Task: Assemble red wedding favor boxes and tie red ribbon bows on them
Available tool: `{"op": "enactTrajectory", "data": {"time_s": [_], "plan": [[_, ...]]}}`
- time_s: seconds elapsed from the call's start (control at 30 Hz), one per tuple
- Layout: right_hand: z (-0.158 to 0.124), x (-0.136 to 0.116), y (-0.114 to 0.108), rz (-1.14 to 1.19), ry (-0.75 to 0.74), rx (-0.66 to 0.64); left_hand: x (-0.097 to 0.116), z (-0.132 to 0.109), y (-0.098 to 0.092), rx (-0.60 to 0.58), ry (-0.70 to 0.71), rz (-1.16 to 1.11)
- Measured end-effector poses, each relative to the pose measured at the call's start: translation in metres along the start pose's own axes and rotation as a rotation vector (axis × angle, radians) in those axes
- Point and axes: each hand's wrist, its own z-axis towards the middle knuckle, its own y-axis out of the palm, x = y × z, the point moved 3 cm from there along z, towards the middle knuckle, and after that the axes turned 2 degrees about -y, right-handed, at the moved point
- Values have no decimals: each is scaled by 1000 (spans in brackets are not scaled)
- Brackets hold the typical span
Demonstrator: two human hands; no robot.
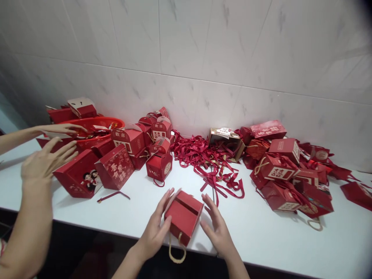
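A small red gift box with a beige rope handle lies tilted at the near edge of the white table. My left hand grips its left side, fingers along the edge and thumb on the front face. My right hand hovers by the box's right side, fingers stretched and apart, holding nothing.
Another person's two hands reach in from the left, above folded red boxes and a red basket. A tangle of red ribbons lies in the middle. Flattened red boxes pile up on the right, with a tiled wall behind.
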Motion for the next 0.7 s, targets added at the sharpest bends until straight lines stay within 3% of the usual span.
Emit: {"op": "enactTrajectory", "data": {"time_s": [0.1,0.17,0.3,0.4,0.53,0.6,0.7], "plan": [[1,-8,0,7,-7,16,18,3,11,19,262,250],[0,-15,0,-60,-20,50,25,3,17,-49,398,332],[-3,-25,0,-142,-61,60,24,4,21,-153,416,350],[0,-17,-15,-180,-70,74,20,4,22,-157,460,339],[16,12,-62,-472,-31,192,19,6,22,-79,472,413],[28,26,-81,-635,-6,119,22,7,22,11,471,397],[41,33,-94,-664,-38,23,28,7,21,190,454,360]]}}
